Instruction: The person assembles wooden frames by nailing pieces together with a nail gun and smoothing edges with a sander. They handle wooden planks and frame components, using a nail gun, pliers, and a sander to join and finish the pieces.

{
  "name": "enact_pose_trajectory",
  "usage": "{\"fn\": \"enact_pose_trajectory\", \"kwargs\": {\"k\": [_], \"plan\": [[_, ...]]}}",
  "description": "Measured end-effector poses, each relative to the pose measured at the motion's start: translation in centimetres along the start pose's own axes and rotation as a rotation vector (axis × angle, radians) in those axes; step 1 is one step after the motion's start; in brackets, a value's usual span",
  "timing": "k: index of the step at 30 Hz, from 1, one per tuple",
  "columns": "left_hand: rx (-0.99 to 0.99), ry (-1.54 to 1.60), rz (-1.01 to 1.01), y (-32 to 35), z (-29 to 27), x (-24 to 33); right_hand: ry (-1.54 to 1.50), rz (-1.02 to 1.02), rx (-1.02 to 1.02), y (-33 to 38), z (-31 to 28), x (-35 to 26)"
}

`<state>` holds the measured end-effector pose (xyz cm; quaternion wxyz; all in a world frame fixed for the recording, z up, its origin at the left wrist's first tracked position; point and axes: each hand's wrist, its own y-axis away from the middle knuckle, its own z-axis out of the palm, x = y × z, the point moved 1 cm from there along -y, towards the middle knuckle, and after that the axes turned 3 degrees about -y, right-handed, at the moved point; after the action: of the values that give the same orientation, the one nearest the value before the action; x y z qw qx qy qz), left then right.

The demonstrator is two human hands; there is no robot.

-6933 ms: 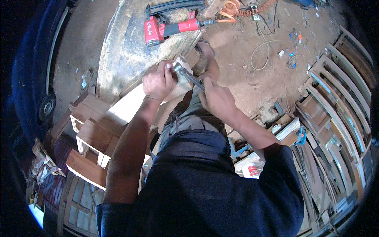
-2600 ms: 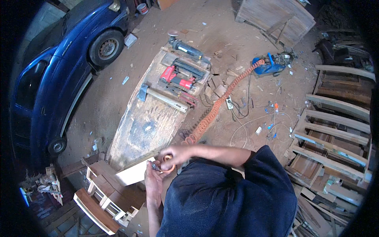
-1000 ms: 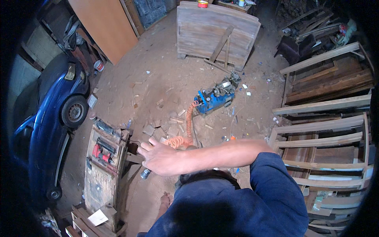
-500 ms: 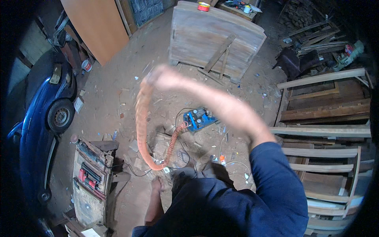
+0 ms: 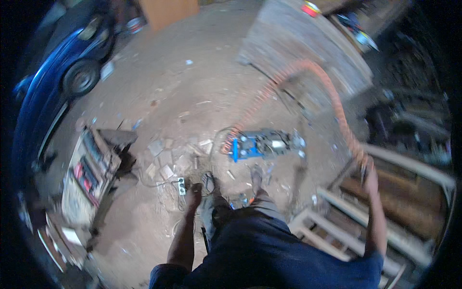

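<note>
My right hand [image 5: 370,181], out at the right, is closed on the end of an orange coiled air hose [image 5: 337,98]; a small dark fitting shows there, blurred. From this hand the hose arches up past a grey wooden panel and comes down to a blue air compressor [image 5: 248,146] on the ground ahead of my feet. Below my waist on the left hangs my left hand [image 5: 194,191], dark and smeared, its fingers hard to make out. A white power strip [image 5: 181,186] lies just beside it.
Wooden frames [image 5: 332,231] stand close on the right. At the left are a worn wooden bench [image 5: 79,202] with red tools [image 5: 85,176] and a blue car [image 5: 48,96]. The grey wooden panel [image 5: 288,41] leans ahead, a red tin [image 5: 310,8] on top. Scraps litter the dirt floor.
My right hand has swung from the middle out to the right, drawing the hose into a wide arch. The view has turned, and the compressor, panel and frames sit differently in it.
</note>
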<state>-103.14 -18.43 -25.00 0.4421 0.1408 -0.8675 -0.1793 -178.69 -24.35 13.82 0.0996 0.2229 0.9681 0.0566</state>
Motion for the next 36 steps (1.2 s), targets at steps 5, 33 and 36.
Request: {"fn": "enact_pose_trajectory", "kwargs": {"k": [5, 33, 36], "plan": [[-0.087, 0.633, -0.117, -1.9, 9.8, 12.9, -0.521, -0.142, -0.686, -3.2, 23.3, -13.8], [0.999, 0.070, -0.055, 7.0, -46.0, 6.6, -0.713, 0.153, -0.453, -10.2, 25.6, -46.2], [0.675, 0.067, 0.008, -5.7, -41.3, 6.6, -1.008, 0.312, -0.445, -10.2, 25.6, -47.5]]}}
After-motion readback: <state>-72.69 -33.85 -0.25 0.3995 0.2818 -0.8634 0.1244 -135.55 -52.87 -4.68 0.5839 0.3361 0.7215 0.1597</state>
